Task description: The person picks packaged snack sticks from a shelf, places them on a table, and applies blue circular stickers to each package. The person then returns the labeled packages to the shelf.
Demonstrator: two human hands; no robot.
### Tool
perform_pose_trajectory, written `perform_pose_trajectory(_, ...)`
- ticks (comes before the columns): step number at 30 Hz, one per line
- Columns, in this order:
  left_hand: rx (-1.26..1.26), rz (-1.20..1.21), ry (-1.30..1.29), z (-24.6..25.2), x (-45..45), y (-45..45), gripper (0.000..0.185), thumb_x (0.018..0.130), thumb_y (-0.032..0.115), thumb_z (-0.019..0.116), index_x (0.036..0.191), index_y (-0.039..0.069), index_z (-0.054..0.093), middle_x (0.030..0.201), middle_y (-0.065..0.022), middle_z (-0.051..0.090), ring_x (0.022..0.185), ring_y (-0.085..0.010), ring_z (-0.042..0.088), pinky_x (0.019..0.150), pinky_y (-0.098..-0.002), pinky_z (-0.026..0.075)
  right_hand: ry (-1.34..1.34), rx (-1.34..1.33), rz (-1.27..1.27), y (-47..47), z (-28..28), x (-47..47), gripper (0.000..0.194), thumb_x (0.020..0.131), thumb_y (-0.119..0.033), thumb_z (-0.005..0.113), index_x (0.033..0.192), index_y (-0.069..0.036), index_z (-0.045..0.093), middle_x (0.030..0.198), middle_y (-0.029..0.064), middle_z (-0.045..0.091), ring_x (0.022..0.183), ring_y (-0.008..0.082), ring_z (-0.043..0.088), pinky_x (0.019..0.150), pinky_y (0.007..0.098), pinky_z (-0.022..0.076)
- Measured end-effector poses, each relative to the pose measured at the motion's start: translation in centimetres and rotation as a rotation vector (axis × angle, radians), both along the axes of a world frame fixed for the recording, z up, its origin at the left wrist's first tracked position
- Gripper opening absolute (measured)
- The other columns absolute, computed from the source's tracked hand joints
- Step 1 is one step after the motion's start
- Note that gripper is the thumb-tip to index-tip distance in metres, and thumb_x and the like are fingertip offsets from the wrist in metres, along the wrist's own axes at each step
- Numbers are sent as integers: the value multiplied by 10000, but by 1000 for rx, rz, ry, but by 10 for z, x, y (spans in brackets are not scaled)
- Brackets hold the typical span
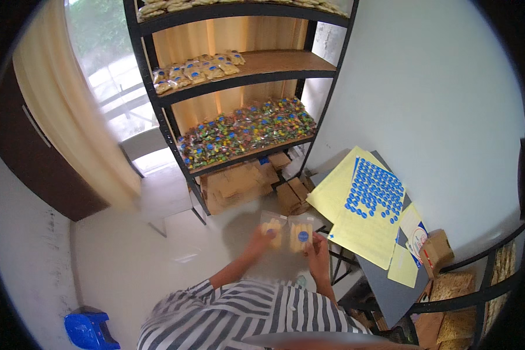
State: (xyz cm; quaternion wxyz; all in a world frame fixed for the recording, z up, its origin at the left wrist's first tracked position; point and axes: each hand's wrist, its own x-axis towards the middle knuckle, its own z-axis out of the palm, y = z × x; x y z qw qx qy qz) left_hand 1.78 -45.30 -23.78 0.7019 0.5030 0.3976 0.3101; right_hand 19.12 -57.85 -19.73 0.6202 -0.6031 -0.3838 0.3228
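Observation:
In front of my striped shirt, each hand holds a small clear plastic packet of pale stick-shaped snacks. My left hand (260, 239), slightly blurred, grips the left packet (274, 225) by its side and lower part. Between the thumb and fingers of my right hand (317, 250) is the right packet (298, 232), which bears a round blue sticker (303, 236). The two packets hang upright side by side above the floor. Right of my hands, a sheet of round blue stickers (374, 188) lies on yellow backing paper (363, 240), with some sticker spots bare at its lower edge.
A grey table (378, 286) carries the papers and a small cardboard box (437, 251). Ahead, a black-framed shelf rack (245, 83) holds snack packets (197, 72) and bags of colourful candies (249, 131). Cardboard boxes (291, 192) lie beneath. A blue plastic stool (87, 330) stands lower left.

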Motion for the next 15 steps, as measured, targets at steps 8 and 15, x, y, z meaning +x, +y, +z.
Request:
perform_pose_trajectory(8,41,267,-60,24,-67,43,304,1014,296,554,1198,55,565,1030,-25,608,916,-132,579,791,-304,488,-242,15,141,127,41,7,304,1007,-102,532,1289,-7,476,1140,104,629,986,161,610,841,296,496)
perform_pose_trajectory(15,59,491,-165,15,-87,118,332,1046,313,454,1206,38,549,1058,-38,613,933,-121,602,818,-290,494,-326,291,236,289,111,42,301,1004,-86,542,1287,2,493,1164,143,645,1073,211,622,922,325,480)
